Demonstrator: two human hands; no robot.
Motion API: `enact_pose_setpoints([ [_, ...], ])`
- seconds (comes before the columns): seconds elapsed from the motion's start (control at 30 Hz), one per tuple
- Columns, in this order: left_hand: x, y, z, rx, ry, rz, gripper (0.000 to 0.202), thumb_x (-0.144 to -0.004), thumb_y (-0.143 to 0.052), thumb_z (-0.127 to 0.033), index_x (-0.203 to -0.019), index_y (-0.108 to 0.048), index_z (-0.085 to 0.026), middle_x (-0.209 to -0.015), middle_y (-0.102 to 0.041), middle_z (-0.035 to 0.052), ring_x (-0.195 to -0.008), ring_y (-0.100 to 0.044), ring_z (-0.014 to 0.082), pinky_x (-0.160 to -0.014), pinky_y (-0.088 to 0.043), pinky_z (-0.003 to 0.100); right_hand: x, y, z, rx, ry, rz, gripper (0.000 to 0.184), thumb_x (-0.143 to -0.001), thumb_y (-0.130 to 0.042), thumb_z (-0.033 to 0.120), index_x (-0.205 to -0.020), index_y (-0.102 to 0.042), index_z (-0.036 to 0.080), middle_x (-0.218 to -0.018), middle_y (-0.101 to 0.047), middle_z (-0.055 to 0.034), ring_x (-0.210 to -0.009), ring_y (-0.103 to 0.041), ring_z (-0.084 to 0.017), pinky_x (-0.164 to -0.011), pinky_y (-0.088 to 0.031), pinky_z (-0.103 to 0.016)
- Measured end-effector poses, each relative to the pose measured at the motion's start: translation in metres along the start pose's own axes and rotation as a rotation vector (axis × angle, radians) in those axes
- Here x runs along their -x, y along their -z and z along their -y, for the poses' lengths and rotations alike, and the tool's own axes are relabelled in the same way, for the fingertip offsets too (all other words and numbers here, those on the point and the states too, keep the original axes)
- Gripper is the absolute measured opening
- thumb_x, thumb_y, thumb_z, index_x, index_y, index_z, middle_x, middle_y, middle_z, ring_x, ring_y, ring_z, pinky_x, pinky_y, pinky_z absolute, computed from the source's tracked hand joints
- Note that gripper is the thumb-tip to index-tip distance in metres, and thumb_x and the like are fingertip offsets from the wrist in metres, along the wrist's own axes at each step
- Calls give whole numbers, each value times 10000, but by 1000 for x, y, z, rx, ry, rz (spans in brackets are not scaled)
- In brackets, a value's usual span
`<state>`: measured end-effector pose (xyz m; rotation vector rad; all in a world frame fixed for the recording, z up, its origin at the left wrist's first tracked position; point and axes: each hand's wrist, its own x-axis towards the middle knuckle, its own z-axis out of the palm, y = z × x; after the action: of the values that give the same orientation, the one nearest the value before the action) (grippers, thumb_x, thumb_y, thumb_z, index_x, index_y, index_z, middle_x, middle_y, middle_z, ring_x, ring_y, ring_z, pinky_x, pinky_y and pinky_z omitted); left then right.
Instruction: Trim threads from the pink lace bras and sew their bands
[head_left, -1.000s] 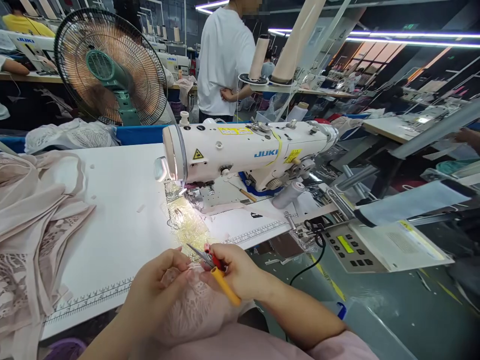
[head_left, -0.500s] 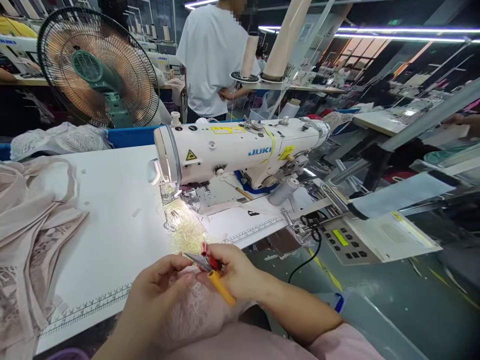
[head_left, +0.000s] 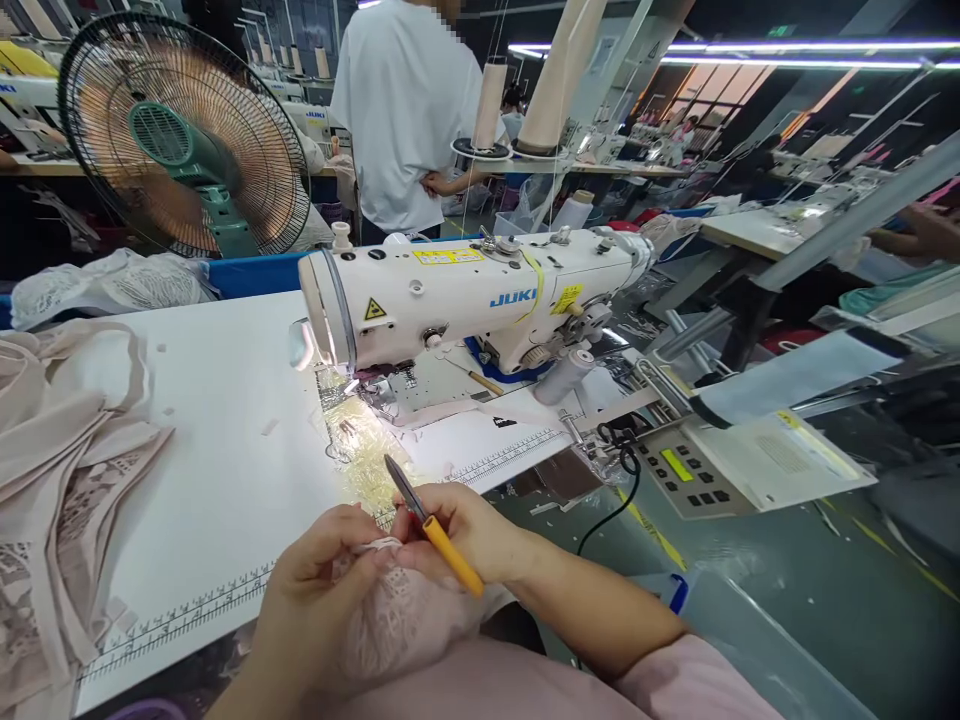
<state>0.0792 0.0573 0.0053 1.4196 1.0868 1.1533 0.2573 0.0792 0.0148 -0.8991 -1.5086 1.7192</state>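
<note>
Pale pink lace fabric (head_left: 401, 610) is bunched in front of my body, below the table edge. My left hand (head_left: 319, 570) is closed, pinching the fabric's upper edge between thumb and fingers. Beside it, my right hand (head_left: 469, 535) is closed around a pair of small scissors (head_left: 452, 556) with an orange handle, its grey blades pointing up and to the left. Thumb and fingertips of the right hand also meet at the fabric edge, close to the left fingertips. A bit of red shows at the scissors between my fingers.
A white sewing machine (head_left: 450, 300) stands on the white table (head_left: 225, 430) ahead. Pale pink garments (head_left: 67, 450) lie at the left. A thread cone (head_left: 564, 376) and an awl-like tool (head_left: 484, 381) sit by the machine. A control box (head_left: 757, 465) is at right; a fan (head_left: 180, 140) and a person (head_left: 409, 110) are behind.
The scissors have swung in my right hand, with the blades now pointing up, away from the fabric. Fingertips of both hands have come together at the fabric edge.
</note>
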Motion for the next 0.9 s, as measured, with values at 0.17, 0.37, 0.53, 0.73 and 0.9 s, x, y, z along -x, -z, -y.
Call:
enact_pose_setpoints([
  [0.17, 4, 4, 1, -178, -65, -102, 106, -760, -631, -189, -840, -617, -256, -856, -621, -13, -853, -585, 145, -749, -470, 231, -1, -2, 4, 76, 47, -89, 412, -597, -767, 437, -624, -464, 160, -614, -444, 45, -551, -373, -71, -500, -323, -207],
  [0.37, 4, 10, 1, -340, -332, -18, 168, -799, -567, -97, -830, -545, -261, -940, -565, 14, -900, -571, 157, -718, -493, 273, 1, 0, 5, 187, 78, -92, 452, -605, -756, 459, -589, -409, 170, -612, -412, 50, -571, -357, -79, -512, -322, -211],
  [0.53, 4, 12, -6, -370, -223, 43, 106, -822, -558, -184, -741, -535, -248, -1057, -591, 26, -1018, -563, 177, -856, -472, 313, 2, 1, 5, 146, 41, -89, 461, -578, -766, 487, -602, -434, 168, -616, -417, 55, -569, -362, -78, -526, -335, -215],
  [0.73, -4, 14, -14, -232, 69, 171, 152, -842, -515, -328, -736, -568, -232, -746, -651, -14, -749, -615, 155, -1036, -344, 405, 3, 0, 5, -4, -16, -42, 407, -562, -799, 417, -649, -497, 158, -592, -446, 59, -533, -362, -65, -495, -312, -205],
  [0.9, -8, 10, -18, -22, 218, 255, 176, -779, -594, -388, -790, -641, -219, -750, -623, 15, -707, -582, 165, -603, -473, 247, 3, 1, 0, -36, -58, -29, 413, -555, -801, 414, -648, -493, 156, -597, -453, 66, -524, -368, -54, -495, -314, -199],
])
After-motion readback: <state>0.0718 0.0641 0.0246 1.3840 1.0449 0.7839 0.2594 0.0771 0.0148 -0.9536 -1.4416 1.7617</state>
